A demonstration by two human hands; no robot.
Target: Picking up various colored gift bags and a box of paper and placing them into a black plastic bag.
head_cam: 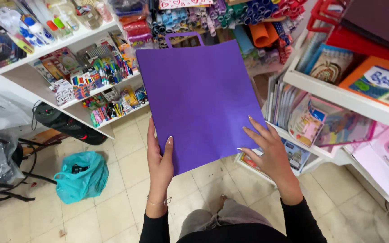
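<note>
A flat purple paper bag point(199, 96) with a purple handle at its top is held up in front of me, over the tiled floor. My left hand point(159, 163) grips its lower left edge, thumb on the front face. My right hand point(266, 150) holds the lower right corner, fingers spread along the edge. Both sleeves are black.
White shelves point(75, 42) at the left carry pens, markers and small stationery packs. Shelves point(345, 96) at the right hold notebooks and colourful books. Rolled sheets point(230, 15) are stacked behind the bag. A teal plastic bag point(81, 176) and a black stand lie on the floor at the left.
</note>
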